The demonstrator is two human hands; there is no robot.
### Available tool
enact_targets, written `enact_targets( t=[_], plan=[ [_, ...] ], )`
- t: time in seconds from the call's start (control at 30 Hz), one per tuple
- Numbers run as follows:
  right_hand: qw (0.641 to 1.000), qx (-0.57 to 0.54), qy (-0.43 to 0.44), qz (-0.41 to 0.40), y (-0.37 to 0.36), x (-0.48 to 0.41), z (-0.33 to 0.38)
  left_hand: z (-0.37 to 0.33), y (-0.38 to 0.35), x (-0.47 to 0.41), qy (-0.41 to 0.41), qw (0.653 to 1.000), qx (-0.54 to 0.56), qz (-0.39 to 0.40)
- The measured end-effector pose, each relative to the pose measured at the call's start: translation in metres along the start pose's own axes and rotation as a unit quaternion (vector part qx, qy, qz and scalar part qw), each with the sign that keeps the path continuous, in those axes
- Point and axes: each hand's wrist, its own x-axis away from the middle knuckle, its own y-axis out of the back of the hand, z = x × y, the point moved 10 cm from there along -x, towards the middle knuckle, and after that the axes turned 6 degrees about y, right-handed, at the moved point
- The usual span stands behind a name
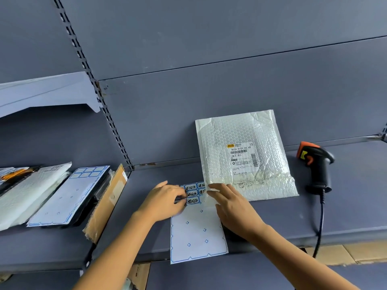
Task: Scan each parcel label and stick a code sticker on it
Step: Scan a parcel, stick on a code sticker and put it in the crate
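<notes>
Left hand [165, 199] pinches flimsy code sticker [182, 200] by its edge; our straight-fingered right hand [232, 206] pins the sticker sheet [198, 233].

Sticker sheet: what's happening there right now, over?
Left hand pinches a sticker on the sticker sheet. Right hand flat on the sheet. Parcel leans behind, label showing. Scanner aside; nothing blocking.

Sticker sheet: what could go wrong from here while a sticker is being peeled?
1. The sticker sheet overhangs the shelf edge; if the right hand lifts, it may slide off.
2. The left hand pinches a sticker beside a corner of the parcel, which overlaps the sheet; a tug could shift it.
</notes>
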Motion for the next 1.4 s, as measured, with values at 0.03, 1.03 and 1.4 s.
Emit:
enact_targets(
  t=[0.03, 1.03, 1.4],
  plan=[
    [1.0, -0.012, 0.0, 0.009, -0.001, 0.001, -0.002, -0.006, 0.01, -0.005, 0.016, 0.999, 0.001, -0.035],
    [0.659, -0.455, -0.544, -0.248, 0.103, 0.114, -0.182, -0.196, -0.019, -0.031, -0.198, 0.92, -0.061, -0.331],
    [0.799, -0.376, -0.453, -0.125, 0.111, 0.058, -0.099, -0.189, -0.016, -0.041, -0.188, 0.926, 0.002, -0.327]
  ],
)
